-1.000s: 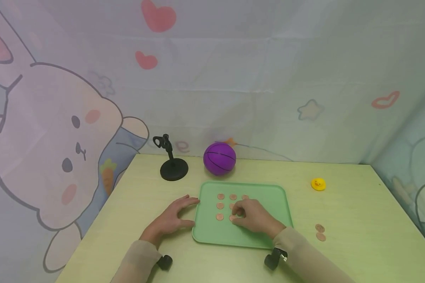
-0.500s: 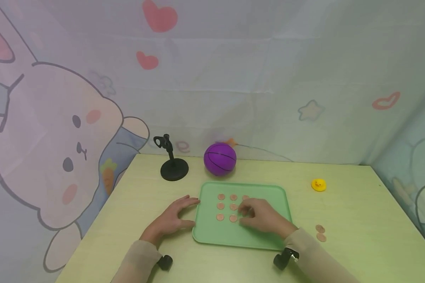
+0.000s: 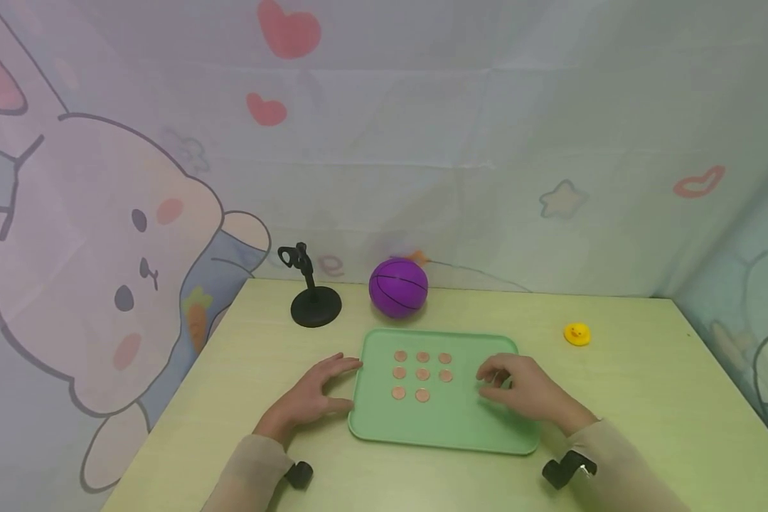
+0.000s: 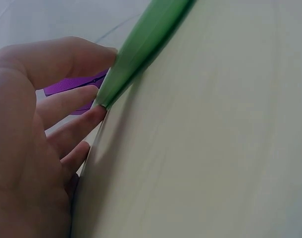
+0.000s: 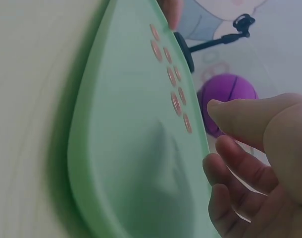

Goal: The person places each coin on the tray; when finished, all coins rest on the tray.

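Observation:
Several copper-coloured coins [image 3: 422,374] lie flat in rows on the light green tray [image 3: 384,423]: three in the back row, three in the middle, two in front. Spread fingers of my left hand [image 3: 313,391] touch the tray's left rim; the left wrist view shows the fingertips against the green rim [image 4: 141,44]. Over the tray's right part hovers my right hand [image 3: 528,387], its fingers loosely bent. Nothing shows between its thumb and fingers in the right wrist view, and the coins [image 5: 172,77] lie apart from it.
A purple ball [image 3: 398,288] and a black stand [image 3: 316,306] stand behind the tray. Farther right on the table [image 3: 665,398] sits a yellow rubber duck [image 3: 577,334]. A patterned cloth [image 3: 422,142] hangs behind the table's back edge.
My right hand has drawn back to the right from the front middle coin, uncovering the coins beneath it. Its forearm now hides two coins on the table. The left hand stays put.

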`<state>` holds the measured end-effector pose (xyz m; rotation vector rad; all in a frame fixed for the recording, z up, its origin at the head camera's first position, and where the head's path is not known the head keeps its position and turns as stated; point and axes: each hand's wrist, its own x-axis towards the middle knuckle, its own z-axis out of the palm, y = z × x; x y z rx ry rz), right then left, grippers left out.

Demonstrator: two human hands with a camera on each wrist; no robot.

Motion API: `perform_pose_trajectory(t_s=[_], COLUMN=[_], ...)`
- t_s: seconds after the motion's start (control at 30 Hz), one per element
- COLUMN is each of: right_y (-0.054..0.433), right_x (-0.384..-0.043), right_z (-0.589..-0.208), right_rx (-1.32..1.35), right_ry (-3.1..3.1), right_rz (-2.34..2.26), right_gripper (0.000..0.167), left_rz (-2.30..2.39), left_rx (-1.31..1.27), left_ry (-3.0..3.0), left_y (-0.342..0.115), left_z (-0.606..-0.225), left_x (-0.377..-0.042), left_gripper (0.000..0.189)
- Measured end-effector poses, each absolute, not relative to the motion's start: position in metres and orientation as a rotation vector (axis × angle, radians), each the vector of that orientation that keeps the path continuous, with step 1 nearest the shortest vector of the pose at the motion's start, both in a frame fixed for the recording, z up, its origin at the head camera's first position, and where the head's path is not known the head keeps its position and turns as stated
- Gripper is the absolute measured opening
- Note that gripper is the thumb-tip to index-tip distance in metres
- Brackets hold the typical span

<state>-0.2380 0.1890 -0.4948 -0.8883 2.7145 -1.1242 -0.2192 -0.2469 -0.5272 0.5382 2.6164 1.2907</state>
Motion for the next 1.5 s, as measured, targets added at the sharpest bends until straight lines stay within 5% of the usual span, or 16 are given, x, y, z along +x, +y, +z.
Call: perform_pose_trajectory(t_s=[0.93,1.5], right_y=[0.326,0.326], right_x=[-0.227,-0.234], right_z=[-0.493,-0.495], right_rx=[-0.648,-0.693], right_ry=[2.701,2.717], right_rz=[-0.835,-0.787], right_gripper=[0.018,0.014], left_rz=[1.264,1.265], left_rx=[0.555,0.536], left_ry=[2.629,2.636], left_y=[-0.248,-0.247], left_z=[-0.528,-0.527], left_x=[-0.221,-0.22], left_gripper=[0.075,0.074])
